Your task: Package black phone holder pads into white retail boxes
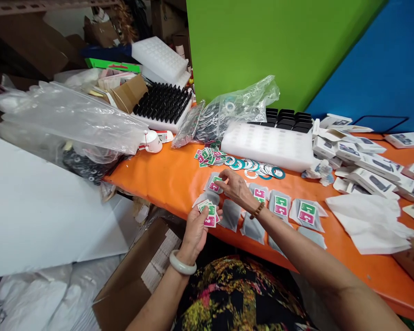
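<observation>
The left hand (196, 227) pinches a fanned card stack (209, 213) by the bench edge (165, 198), presumably for easy reach, while the right hand (239, 187) touches 1 card (214, 185) on a pouch (209, 179), its fingers' grip unclear.

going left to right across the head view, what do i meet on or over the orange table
White item with red trim → fanned cards → bare grey packet → second-from-right laid-out card → rightmost laid-out card → white sheets
</observation>
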{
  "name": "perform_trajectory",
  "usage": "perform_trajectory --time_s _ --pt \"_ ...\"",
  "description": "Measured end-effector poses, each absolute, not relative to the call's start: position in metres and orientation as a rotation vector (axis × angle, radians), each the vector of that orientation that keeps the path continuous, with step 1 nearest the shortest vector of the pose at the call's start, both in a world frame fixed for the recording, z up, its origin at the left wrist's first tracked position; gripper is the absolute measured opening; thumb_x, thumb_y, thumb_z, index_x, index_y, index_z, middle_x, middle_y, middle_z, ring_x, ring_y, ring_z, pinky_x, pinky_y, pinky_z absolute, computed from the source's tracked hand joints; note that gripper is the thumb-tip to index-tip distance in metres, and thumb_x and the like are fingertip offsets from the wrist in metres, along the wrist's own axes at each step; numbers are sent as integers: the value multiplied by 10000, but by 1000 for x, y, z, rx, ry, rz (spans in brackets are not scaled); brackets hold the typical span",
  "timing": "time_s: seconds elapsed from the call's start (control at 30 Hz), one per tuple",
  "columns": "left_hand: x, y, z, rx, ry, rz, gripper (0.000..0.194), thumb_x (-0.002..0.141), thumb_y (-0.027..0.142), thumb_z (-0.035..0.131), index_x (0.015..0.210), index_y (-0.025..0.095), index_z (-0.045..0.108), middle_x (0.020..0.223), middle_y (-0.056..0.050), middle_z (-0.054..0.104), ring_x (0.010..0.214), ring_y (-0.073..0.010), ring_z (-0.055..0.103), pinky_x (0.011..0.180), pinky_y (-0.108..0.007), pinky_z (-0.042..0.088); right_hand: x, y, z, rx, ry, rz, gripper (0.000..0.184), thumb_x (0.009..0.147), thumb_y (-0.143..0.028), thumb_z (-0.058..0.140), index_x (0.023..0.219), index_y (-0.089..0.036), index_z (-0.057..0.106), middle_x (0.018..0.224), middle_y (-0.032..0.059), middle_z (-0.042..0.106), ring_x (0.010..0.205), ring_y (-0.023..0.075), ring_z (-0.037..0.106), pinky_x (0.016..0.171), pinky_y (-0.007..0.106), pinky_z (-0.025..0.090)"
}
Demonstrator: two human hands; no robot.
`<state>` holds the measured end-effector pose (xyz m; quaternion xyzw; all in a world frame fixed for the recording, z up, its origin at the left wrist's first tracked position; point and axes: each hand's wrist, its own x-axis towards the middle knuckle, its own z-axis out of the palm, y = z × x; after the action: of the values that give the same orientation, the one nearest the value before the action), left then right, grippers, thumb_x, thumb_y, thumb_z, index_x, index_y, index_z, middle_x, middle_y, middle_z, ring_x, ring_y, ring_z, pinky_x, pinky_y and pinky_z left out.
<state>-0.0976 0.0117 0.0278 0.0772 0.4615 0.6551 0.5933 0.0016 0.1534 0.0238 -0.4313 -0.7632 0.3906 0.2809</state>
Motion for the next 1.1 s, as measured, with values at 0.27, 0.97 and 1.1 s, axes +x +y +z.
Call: perform_trajectory --time_s 0.27,0.97,1.1 --pt "-91 15 22 212 1049 1626 430 616 277 826 985 133 658 942 -66 730 876 -199 684 814 -288 520 18 105 27 -980 -1806 1833 335 673 -468 717 639 -193 528 557 -45 510 502 95 444 495 241 340" --pt "-115 -34 13 112 1179 1570 363 649 287 813 920 128 632 839 -81 741 777 -231 718 707 -329 584 -12 102 3 -1198 -2148 803 39 799 -206 483 763 -199 470 760 34 551 682 173 494 632 291 371" --pt "-103 -25 16 150 1166 1562 414 594 280 850 910 109 644 782 -61 736 725 -204 709 688 -298 565 3 96 14 -1115 -2084 990 110 827 -298 536 809 -191 521 811 45 589 714 172 525 659 293 401"
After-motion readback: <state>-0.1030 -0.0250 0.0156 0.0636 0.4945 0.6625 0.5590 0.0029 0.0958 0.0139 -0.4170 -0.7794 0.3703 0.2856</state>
